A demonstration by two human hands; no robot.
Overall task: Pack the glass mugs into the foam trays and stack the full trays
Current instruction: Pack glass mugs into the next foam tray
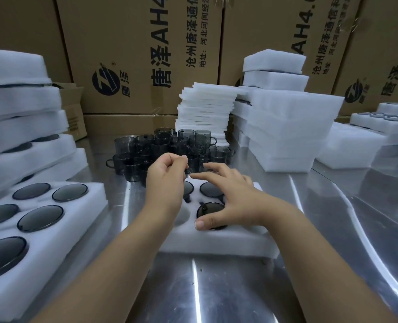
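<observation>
Left: full foam tray (pixel 95 199), white and soft-edged, with five round smoked-glass mugs visible in it. Centre: loose glass mugs (pixel 160 148) overlap on the steel table (pixel 216 287), uncountable. Left hand (pixel 167 178) curled, contents unclear. Working tray (pixel 216 238): three mugs seated, one hole empty. Right hand (pixel 230 197) spread wide, thumb on the nearest mug (pixel 208 209). Right: white foam stacks (pixel 286 127).

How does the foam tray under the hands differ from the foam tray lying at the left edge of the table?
Fill: every visible hole of the left tray holds a dark mug; the middle tray has an empty hole.
Contact: the right hand rests on a seated mug in the middle tray; no hand touches the left tray.
Both are white foam with round holes, lying on the metal table.
</observation>
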